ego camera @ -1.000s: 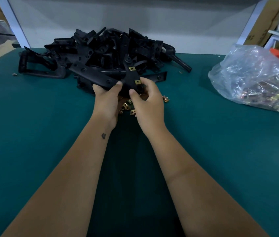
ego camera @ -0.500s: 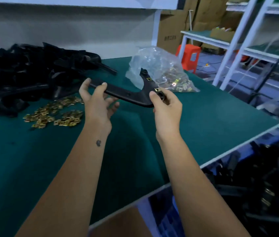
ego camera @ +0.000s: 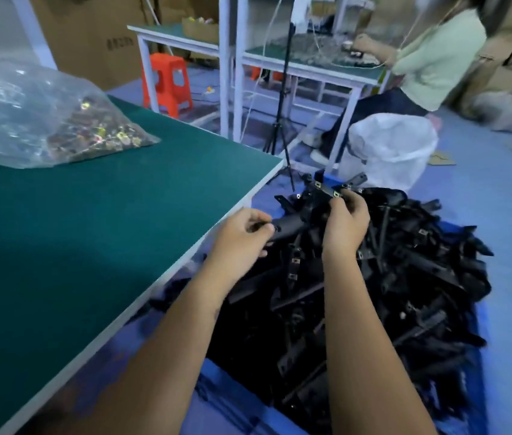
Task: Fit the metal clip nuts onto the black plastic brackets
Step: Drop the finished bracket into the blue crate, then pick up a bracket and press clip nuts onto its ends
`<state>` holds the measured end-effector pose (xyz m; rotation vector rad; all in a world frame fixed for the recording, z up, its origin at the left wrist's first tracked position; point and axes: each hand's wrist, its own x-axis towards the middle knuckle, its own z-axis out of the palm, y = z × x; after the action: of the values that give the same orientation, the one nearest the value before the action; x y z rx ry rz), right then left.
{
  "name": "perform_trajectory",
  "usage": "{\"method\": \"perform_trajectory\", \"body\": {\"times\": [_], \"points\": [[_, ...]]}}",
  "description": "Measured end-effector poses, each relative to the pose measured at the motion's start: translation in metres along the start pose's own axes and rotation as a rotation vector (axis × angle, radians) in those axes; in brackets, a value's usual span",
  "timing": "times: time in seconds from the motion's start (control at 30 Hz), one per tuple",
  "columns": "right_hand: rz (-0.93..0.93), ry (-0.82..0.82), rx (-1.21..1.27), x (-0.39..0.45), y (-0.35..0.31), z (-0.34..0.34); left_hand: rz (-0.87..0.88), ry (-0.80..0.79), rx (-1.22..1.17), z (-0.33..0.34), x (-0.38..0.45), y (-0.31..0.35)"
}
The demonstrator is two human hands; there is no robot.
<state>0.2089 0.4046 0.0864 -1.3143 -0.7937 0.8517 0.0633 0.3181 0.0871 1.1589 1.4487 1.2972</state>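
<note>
While hands [ego camera: 344,227] hold bracket [ego camera: 292,224], bracket pile [ego camera: 405,293] below

Single head-worn wide-angle view, looking forward and down, close above the green-topped table's [ego camera: 116,215] right edge and a floor heap of black plastic brackets [ego camera: 389,293].

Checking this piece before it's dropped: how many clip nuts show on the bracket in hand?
2: one near the bracket tip, one by the right hand fingertips. The left hand may hide others.
</note>
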Motion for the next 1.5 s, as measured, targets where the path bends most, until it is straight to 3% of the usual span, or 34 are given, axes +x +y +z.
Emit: {"method": "perform_trajectory", "body": {"times": [0.1, 0.17, 0.23, 0.3, 0.4, 0.5, 0.57, 0.77, 0.87, 0.97, 1.07, 1.17, 1.23, 1.37, 1.5], "points": [[0.0, 0.079, -0.178, 0.022, 0.01, -0.03, -0.164, -0.288, 0.161, 0.017, -0.004, -0.021], [0.035, 0.121, -0.429, 0.031, 0.016, -0.042, -0.291, -0.468, 0.225, 0.014, -0.005, -0.027], [0.085, 0.177, -0.709, 0.031, 0.021, -0.043, -0.349, -0.502, 0.294, 0.005, -0.006, -0.028], [0.062, 0.185, -0.712, 0.02, 0.018, -0.031, -0.34, -0.417, 0.258, -0.008, -0.005, -0.019], [-0.099, 0.124, -0.591, -0.006, 0.001, 0.01, -0.252, -0.311, -0.075, -0.036, -0.003, 0.013], [-0.279, -0.01, -0.481, -0.046, -0.024, 0.065, -0.098, -0.232, -0.318, -0.085, -0.008, 0.049], [-0.39, -0.144, -0.404, -0.081, -0.038, 0.103, -0.009, -0.056, -0.353, -0.128, -0.016, 0.059], [-0.665, -0.659, -0.344, -0.217, -0.049, 0.205, 0.078, 0.721, -0.222, -0.258, -0.068, 0.03], [-0.761, -0.962, -0.358, -0.289, -0.037, 0.24, 0.156, 0.959, -0.053, -0.309, -0.116, 0.007], [-0.824, -1.214, -0.404, -0.348, -0.017, 0.264, 0.121, 1.124, 0.154, -0.353, -0.168, -0.008], [-0.914, -1.369, -0.528, -0.388, -0.001, 0.288, 0.042, 1.324, 0.294, -0.391, -0.208, -0.016], [-0.952, -1.384, -0.571, -0.413, 0.002, 0.313, -0.027, 1.624, 0.361, -0.413, -0.225, -0.02], [-0.939, -1.351, -0.559, -0.423, 0.002, 0.327, -0.16, 1.643, 0.402, -0.422, -0.221, -0.023], [-1.121, -1.252, -0.384, -0.439, -0.001, 0.347, -0.564, 1.354, 0.766, -0.429, -0.209, -0.024], [-1.241, -1.391, -0.397, -0.454, 0.002, 0.37, -0.61, 1.286, 0.818, -0.43, -0.206, -0.024]]}}
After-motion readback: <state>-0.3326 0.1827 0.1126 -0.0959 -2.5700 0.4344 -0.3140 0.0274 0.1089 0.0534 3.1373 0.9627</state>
